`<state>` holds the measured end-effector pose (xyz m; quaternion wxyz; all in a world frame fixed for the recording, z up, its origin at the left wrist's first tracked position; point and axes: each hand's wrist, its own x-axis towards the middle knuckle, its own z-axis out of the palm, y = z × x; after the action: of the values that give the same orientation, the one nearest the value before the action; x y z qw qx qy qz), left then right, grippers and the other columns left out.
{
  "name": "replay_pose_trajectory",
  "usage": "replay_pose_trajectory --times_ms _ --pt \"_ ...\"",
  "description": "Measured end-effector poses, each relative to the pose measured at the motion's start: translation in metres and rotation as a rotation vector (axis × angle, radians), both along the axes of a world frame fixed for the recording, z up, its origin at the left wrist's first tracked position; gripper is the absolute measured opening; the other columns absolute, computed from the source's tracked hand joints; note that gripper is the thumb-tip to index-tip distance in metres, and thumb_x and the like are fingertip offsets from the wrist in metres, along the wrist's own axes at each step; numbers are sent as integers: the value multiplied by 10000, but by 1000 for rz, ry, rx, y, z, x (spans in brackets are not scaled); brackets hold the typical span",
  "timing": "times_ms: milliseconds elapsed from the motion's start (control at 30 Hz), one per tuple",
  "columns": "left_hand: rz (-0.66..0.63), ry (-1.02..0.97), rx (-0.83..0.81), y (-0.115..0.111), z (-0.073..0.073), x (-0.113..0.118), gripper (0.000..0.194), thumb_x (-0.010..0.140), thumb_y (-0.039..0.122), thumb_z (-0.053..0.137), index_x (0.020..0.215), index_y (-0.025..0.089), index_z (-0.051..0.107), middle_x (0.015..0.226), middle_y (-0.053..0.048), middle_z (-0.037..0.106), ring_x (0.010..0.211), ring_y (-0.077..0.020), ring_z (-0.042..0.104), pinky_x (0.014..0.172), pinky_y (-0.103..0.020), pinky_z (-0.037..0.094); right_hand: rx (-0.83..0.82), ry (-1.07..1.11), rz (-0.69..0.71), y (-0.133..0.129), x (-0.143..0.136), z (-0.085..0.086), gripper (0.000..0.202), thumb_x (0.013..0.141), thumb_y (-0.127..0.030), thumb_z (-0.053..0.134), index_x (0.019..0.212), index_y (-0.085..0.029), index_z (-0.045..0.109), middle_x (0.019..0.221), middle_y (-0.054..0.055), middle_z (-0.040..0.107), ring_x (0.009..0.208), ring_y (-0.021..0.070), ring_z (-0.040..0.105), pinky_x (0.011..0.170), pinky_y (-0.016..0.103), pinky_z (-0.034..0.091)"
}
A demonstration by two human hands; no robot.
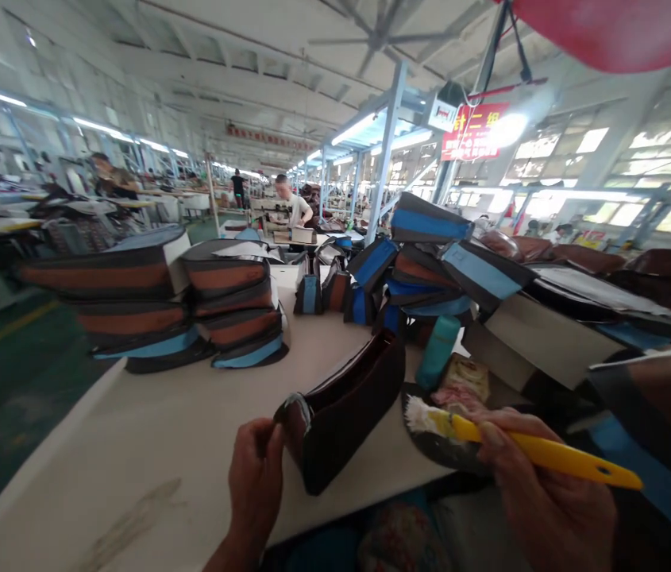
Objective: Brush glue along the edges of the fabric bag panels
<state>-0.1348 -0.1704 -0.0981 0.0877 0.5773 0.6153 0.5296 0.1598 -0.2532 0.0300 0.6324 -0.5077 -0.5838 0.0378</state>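
One pinch of the left grip (256,473) holds the near-left end of the dark brown case (354,417), which appears to rest on the pale surface (192,429), opening upward, its long axis running away rightward. Farther right, apart from it, the right grip (543,492) is clamped on a yellow brush (570,459), bristle end pointing left toward the case.

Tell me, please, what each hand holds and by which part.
Right hand: yellow brush, by its handle. Left hand: dark brown piece, by its near end's edge.
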Motion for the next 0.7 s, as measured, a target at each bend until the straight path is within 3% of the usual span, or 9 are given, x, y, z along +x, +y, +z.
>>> replay_pose_trajectory --times_ms 133,200,267,433,600,700 --pt "-232 105 169 -19 -14 20 451 853 459 619 1199 185 529 1169 -127 588 1018 -253 627 801 -376 570 -72 89 1 2 -13 -12 145 894 -340 642 900 -201 685 705 13 628 597 135 575 514 200 475" --pt "-229 118 187 -11 -14 32 537 800 417 704 1242 171 526 1178 -144 582 1054 -274 613 831 -399 565 -112 76 0 1 -20 -14 162 905 -357 625 885 -205 679 645 -7 600 536 119 546 479 191 451" --pt "-241 58 144 2 -9 42 444 843 350 664 1232 167 554 1140 -136 608 1042 -264 622 872 -408 549 -133 48 16 1 -27 -15 172 908 -366 617 882 -207 678 630 -11 600 524 118 547 473 192 448" --pt "-393 -3 80 22 27 46 270 903 263 563 1159 232 644 1079 -57 679 1011 -211 647 924 -350 520 -66 91 10 9 -36 -5 152 909 -349 619 865 -212 667 691 -1 617 592 130 568 512 206 455" --pt "-628 -299 -126 14 75 39 282 893 307 590 1163 273 666 1067 -4 704 983 -194 658 857 -289 519 97 51 82 24 -48 23 67 925 -243 604 912 -220 665 752 -10 610 646 118 556 595 225 455" --pt "-683 -433 -190 7 92 39 300 868 322 620 1155 256 677 1044 -8 710 988 -210 652 862 -293 506 172 -28 155 36 -65 34 85 926 -183 584 944 -222 656 764 -16 623 662 119 578 659 251 477"
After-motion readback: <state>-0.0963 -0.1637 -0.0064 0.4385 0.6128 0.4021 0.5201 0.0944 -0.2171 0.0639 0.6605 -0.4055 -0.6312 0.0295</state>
